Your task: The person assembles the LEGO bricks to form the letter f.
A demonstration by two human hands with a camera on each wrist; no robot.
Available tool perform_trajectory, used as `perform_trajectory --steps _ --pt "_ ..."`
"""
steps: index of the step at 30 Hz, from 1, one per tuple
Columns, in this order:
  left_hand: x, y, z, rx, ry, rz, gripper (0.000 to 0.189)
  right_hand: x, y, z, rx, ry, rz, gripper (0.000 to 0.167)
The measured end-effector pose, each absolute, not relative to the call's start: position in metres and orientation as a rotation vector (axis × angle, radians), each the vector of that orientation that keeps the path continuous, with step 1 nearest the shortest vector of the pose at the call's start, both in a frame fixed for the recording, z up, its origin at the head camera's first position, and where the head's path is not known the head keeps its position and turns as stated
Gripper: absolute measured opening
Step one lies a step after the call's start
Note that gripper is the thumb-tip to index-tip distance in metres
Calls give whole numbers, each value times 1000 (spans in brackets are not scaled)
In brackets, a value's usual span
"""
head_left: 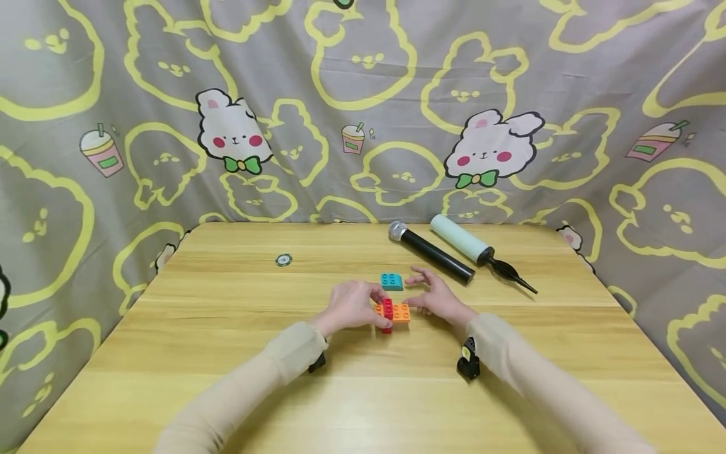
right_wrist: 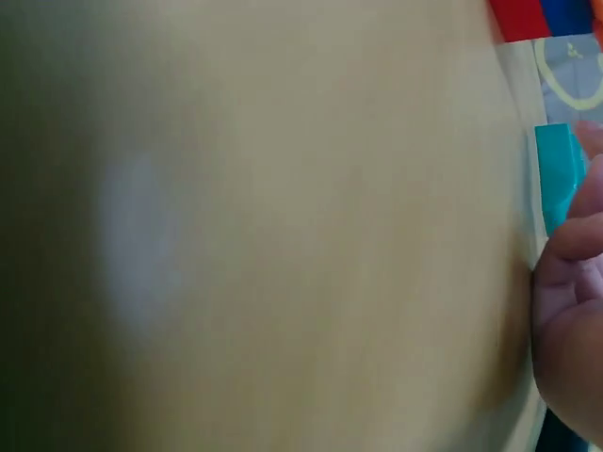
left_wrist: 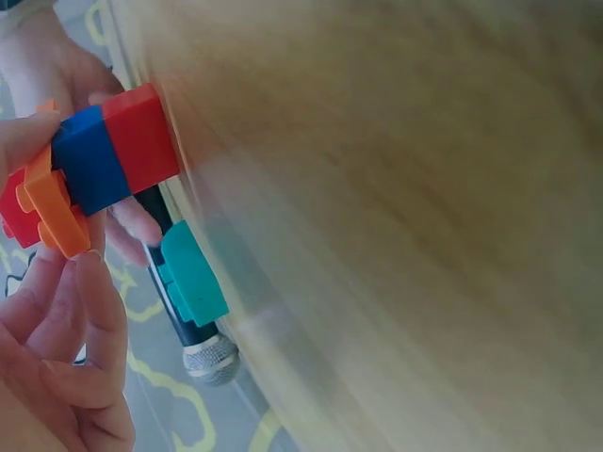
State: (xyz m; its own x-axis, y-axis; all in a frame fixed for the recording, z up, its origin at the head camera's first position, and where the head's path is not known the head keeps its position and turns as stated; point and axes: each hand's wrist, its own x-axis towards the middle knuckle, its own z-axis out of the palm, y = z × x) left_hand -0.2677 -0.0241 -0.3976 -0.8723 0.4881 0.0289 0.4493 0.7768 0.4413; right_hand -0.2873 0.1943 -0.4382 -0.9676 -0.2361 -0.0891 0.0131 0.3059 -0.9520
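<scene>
My left hand [head_left: 350,305] pinches a small stack of toy building blocks between thumb and fingers. From the top it runs a red block [head_left: 388,308], an orange block [head_left: 401,313] set crosswise, a blue block [left_wrist: 91,160] and a lower red block [left_wrist: 141,137]. In the left wrist view the lower red block is right at the tabletop. My right hand [head_left: 439,299] has its fingers loosely spread, thumb close to the orange block's right end. Just behind the stack lies a teal block [head_left: 391,282] with a curved end, near the right fingertips.
Behind the blocks lie a black microphone [head_left: 433,251] with a silver head and a pale green hand pump [head_left: 460,239] with a black nozzle. A round chip [head_left: 283,260] lies back left on the wooden table [head_left: 227,353]. A patterned curtain [head_left: 351,82] hangs behind.
</scene>
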Motion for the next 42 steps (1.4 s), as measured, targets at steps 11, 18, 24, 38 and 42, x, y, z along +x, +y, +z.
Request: perform_trajectory --steps 11,18,24,38,42 --pt "-265 -15 -395 808 2870 711 38 -304 187 -439 -143 2350 -1754 90" --pt "-263 -12 -392 808 2884 707 39 -306 185 -435 -144 2427 -1664 84" --pt "-262 -14 -392 837 2895 679 44 -306 184 -436 -144 2492 -1641 78" --pt "-268 -24 -396 833 2923 626 38 -305 180 -443 -144 2508 -1636 70" --pt "-269 -27 -400 799 2922 624 37 -303 177 -445 -142 2459 -1637 69"
